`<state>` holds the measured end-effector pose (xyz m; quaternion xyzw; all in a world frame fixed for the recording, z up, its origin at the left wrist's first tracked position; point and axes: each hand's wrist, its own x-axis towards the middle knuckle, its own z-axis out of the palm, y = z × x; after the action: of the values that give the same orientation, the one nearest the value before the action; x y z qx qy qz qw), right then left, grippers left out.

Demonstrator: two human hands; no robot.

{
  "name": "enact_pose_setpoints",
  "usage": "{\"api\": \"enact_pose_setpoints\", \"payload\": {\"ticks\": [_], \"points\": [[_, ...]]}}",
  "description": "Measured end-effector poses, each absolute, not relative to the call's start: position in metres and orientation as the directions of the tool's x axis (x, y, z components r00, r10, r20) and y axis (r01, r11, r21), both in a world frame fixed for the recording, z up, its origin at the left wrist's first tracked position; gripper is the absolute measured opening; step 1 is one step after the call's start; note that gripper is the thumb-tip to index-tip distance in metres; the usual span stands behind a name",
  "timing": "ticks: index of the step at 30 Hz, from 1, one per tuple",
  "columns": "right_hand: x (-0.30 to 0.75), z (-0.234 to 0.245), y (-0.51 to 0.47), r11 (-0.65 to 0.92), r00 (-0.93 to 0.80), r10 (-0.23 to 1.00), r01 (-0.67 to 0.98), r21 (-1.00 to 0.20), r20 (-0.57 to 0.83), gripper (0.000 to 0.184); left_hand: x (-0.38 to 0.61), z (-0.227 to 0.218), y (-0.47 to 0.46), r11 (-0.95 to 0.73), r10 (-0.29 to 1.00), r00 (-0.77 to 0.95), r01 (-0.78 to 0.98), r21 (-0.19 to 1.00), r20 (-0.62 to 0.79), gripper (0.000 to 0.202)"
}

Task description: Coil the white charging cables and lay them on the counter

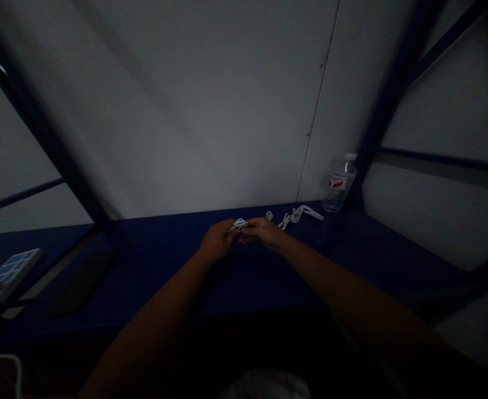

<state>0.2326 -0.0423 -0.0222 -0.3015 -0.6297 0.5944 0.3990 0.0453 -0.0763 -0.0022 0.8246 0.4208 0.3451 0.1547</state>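
Between my two hands is a small coiled bundle of white cable [239,223], held just above the blue shelf [161,255]. My left hand [218,239] grips the bundle from the left with bent fingers. From the right, my right hand [263,231] pinches it between thumb and fingers. The lower part of the bundle is hidden by my fingers. Just beyond my right hand lies a small white cable coil [269,215], and farther right a longer tangle of white cable [296,215] rests on the shelf.
A clear plastic bottle [339,185] with a red and white label stands at the back right by a blue post. A dark flat object [77,285] lies at the left. Beyond the left frame is a white and blue box [17,269]. A pale wall rises behind.
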Motion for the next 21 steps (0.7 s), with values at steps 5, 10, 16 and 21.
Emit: {"api": "enact_pose_setpoints", "payload": {"ticks": [5,10,16,21], "points": [[0.236,-0.019,-0.051,-0.119,-0.582,0.81,-0.283,-0.952,0.072,0.026,0.051,0.001,-0.084,-0.625,0.78,0.384,0.528,0.575,0.494,0.024],[0.238,-0.018,-0.054,-0.2,-0.643,0.764,-0.317,-0.927,0.055,0.019,0.06,0.0,-0.092,-0.554,0.828,0.342,0.366,0.748,0.445,0.029],[0.238,-0.019,-0.055,-0.166,-0.643,0.766,-0.201,-0.965,0.002,0.019,0.059,-0.005,-0.085,-0.175,0.922,0.365,0.101,0.979,0.127,0.044],[0.24,-0.017,-0.058,-0.101,-0.649,0.759,-0.182,-0.978,0.042,0.019,0.051,-0.006,-0.081,-0.04,0.869,0.489,-0.081,0.996,0.075,0.047]]}}
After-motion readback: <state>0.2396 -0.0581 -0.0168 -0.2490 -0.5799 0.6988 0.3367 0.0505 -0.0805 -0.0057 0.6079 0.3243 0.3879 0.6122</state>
